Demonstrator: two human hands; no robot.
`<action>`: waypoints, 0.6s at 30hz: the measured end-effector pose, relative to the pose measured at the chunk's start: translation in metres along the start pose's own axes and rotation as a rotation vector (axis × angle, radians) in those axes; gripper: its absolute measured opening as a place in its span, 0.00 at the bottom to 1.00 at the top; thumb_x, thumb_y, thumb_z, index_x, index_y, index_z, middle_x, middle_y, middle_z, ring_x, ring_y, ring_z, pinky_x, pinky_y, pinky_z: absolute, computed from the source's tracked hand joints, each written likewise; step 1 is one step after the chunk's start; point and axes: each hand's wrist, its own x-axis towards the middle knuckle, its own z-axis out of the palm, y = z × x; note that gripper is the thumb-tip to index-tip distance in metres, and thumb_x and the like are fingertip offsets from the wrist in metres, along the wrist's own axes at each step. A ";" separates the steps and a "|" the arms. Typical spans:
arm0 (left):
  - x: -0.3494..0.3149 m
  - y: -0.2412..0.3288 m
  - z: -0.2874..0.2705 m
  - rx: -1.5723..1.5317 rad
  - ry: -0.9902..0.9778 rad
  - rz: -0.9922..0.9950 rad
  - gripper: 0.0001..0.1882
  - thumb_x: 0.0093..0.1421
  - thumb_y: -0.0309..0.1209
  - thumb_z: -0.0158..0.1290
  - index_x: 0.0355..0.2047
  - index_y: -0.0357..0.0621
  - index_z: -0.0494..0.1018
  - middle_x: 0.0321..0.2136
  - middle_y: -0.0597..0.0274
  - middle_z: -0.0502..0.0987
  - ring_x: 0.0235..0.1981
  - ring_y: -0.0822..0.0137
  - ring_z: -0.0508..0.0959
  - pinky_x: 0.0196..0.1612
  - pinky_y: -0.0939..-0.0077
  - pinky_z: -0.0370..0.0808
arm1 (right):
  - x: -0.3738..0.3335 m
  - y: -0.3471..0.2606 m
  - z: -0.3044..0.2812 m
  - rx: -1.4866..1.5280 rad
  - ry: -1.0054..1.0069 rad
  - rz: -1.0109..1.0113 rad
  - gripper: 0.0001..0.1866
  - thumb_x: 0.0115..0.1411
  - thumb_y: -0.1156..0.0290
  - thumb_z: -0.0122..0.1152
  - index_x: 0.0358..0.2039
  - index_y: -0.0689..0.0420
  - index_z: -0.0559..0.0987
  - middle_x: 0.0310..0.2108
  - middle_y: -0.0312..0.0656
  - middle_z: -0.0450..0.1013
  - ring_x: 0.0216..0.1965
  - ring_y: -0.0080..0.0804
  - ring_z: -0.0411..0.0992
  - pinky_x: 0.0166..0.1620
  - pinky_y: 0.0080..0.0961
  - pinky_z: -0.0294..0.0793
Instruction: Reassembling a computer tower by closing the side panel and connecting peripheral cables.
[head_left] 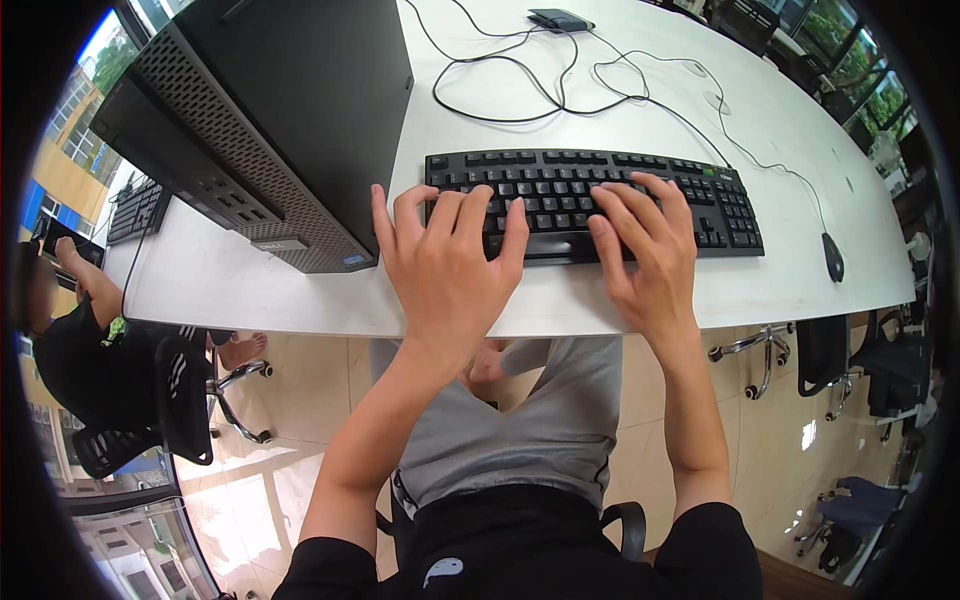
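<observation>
Head view: a black keyboard [600, 195] lies flat on the white bench [300, 290], close to its near edge, long side running left to right and bowed a little by the lens. Its keys are dark with pale legends too small to read. Both hands rest on it, open and gripping nothing. The left hand [445, 265] has its fingers spread over the left end of the keys, palm hanging past the near edge. The right hand [650, 255] covers the middle keys, fingers fanned. A thin black cable [560, 95] loops across the bench behind the keyboard. A black mouse [833, 257] sits well to the right. A black computer case [270, 120] lies on its side just left of the keyboard. At far left another person [70, 350] sits, probably holding a phone.
</observation>
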 end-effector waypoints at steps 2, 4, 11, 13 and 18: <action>-0.001 0.000 0.001 -0.010 -0.032 0.005 0.13 0.61 0.41 0.68 0.40 0.47 0.85 0.38 0.65 0.84 0.50 0.52 0.78 0.70 0.35 0.64 | -0.002 0.003 0.004 -0.018 0.011 0.042 0.15 0.65 0.66 0.71 0.51 0.54 0.87 0.49 0.38 0.83 0.58 0.50 0.74 0.67 0.59 0.65; 0.000 0.001 0.002 -0.015 -0.064 0.012 0.14 0.61 0.41 0.68 0.41 0.47 0.86 0.40 0.64 0.83 0.52 0.51 0.77 0.70 0.34 0.64 | -0.002 0.003 0.007 -0.088 -0.069 0.064 0.15 0.66 0.66 0.70 0.52 0.54 0.87 0.49 0.39 0.82 0.58 0.50 0.74 0.67 0.59 0.65; -0.002 0.003 0.003 -0.121 -0.239 0.100 0.20 0.60 0.49 0.69 0.45 0.49 0.86 0.58 0.55 0.76 0.66 0.36 0.67 0.73 0.25 0.56 | -0.006 0.007 0.001 0.044 0.066 -0.047 0.14 0.62 0.69 0.73 0.49 0.56 0.87 0.43 0.39 0.84 0.54 0.48 0.77 0.66 0.59 0.67; 0.000 0.004 0.002 -0.111 -0.242 0.113 0.21 0.61 0.48 0.69 0.46 0.49 0.86 0.58 0.54 0.76 0.66 0.36 0.66 0.73 0.25 0.56 | -0.005 0.004 -0.006 0.097 0.047 -0.109 0.14 0.61 0.70 0.73 0.47 0.56 0.87 0.41 0.38 0.84 0.52 0.48 0.78 0.66 0.60 0.68; 0.000 0.005 0.000 -0.124 -0.251 0.104 0.23 0.61 0.49 0.68 0.51 0.49 0.84 0.60 0.53 0.74 0.68 0.35 0.64 0.73 0.24 0.54 | -0.008 -0.001 -0.005 0.168 -0.045 -0.183 0.13 0.59 0.69 0.75 0.44 0.55 0.88 0.36 0.36 0.84 0.49 0.44 0.79 0.67 0.59 0.69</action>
